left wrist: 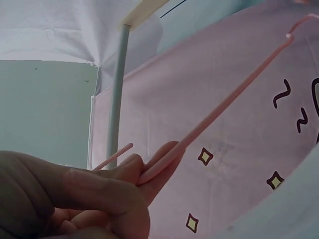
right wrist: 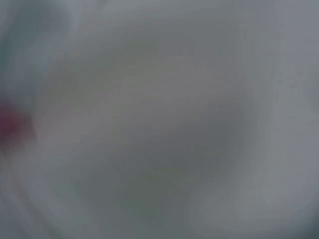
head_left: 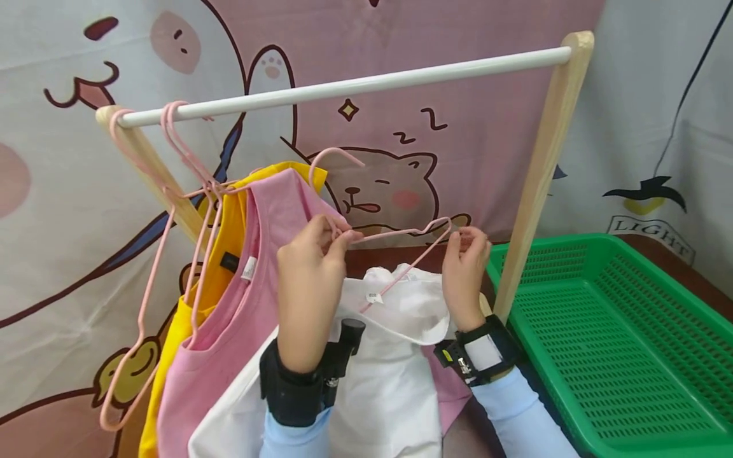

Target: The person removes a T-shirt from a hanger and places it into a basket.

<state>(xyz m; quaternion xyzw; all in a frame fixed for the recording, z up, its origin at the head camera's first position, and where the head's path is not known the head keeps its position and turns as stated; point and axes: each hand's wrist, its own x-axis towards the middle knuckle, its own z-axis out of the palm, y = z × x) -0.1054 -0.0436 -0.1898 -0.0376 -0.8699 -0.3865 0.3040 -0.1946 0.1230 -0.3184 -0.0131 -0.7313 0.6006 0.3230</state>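
Note:
A pink hanger (head_left: 403, 233) is tilted over the white garment (head_left: 389, 375), its lower bar running into the neck opening beside a small label (head_left: 374, 298). My left hand (head_left: 312, 280) pinches the hanger just below its hook; the left wrist view shows the pink rod (left wrist: 219, 112) between thumb and fingers (left wrist: 107, 191). My right hand (head_left: 466, 273) is at the hanger's right end with bent fingers, close to the garment's edge. Whether it grips anything cannot be made out, since the right wrist view is only a blur.
A white rail (head_left: 372, 83) on wooden posts (head_left: 541, 172) spans the scene. On its left hang pink hangers (head_left: 151, 280), with a yellow garment (head_left: 226, 219) and a pink garment (head_left: 275, 216) close by. At right stands a green basket (head_left: 601, 439). Behind is a printed cloth (head_left: 458, 38).

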